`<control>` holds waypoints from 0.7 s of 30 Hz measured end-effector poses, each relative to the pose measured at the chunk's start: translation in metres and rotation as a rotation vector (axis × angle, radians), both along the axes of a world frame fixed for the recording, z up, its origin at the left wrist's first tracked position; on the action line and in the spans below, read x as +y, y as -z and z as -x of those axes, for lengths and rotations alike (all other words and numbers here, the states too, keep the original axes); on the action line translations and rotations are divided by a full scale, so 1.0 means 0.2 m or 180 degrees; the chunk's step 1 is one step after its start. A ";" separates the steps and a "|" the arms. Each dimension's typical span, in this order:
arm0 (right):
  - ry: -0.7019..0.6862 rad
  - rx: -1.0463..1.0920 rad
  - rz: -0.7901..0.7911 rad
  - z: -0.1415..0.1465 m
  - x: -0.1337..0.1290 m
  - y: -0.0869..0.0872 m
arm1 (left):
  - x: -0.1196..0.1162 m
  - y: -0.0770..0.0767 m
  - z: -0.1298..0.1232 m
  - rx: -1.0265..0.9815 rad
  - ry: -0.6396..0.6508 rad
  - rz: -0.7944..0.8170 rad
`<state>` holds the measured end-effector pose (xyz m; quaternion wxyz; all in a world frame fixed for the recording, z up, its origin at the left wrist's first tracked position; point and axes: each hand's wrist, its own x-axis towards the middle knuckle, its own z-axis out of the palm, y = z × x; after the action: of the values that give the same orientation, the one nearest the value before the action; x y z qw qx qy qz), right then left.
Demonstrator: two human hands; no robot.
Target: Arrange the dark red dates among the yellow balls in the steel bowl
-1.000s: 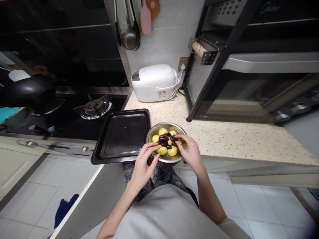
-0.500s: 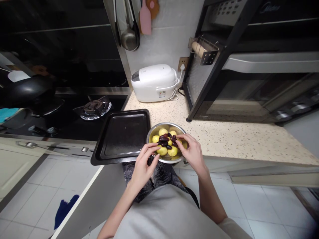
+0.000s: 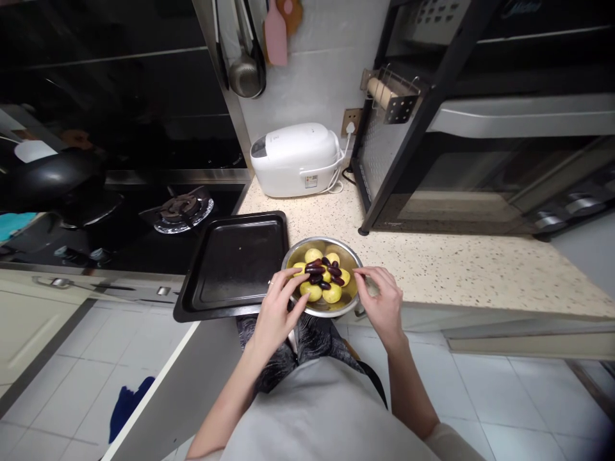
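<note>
A round metal bowl (image 3: 353, 246) stands at the counter's front edge. In it lie several yellow, round pieces that look like peeled potatoes (image 3: 332, 294), with several glossy dark purple oblong pieces (image 3: 314, 271) on top in the middle. My left hand (image 3: 278, 301) reaches over the bowl's left rim, its fingers apart beside the yellow and purple pieces and nothing visibly gripped. At the right rim is my right hand (image 3: 382, 301), thumb and index fingertips pinched close together. Whether they hold anything there is too small to make out.
A black baking tray (image 3: 235, 256) lies left of the bowl, sticking out past the counter edge. Behind stands a white rice cooker (image 3: 298, 160) with its cord. A gas burner (image 3: 177, 208) is at left, an oven (image 3: 480, 173) at right. An open drawer (image 3: 158, 397) juts out below.
My right hand has moved right, off the purple pieces and over to the bowl's right rim. My left hand remains at the left side, almost unmoved.
</note>
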<state>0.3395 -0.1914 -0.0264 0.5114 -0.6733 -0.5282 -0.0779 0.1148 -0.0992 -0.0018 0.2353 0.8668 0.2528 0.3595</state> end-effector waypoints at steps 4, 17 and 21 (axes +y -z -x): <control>-0.0033 -0.0015 0.0008 0.02 0.02 -0.01 | 0.12 -0.05 -0.06 0.0655 0.0447 -0.0105; -0.0447 -0.0409 0.0859 0.03 0.02 0.03 | 0.32 -0.04 -0.32 0.1656 0.1185 -0.0317; -0.0541 -0.0246 0.0928 0.05 0.05 0.03 | 0.30 -0.03 -0.30 0.1412 0.1122 -0.0328</control>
<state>0.3303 -0.1811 -0.0325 0.3924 -0.6898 -0.6082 0.0172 0.1755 -0.0389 0.0045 0.1888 0.9657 0.1250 0.1271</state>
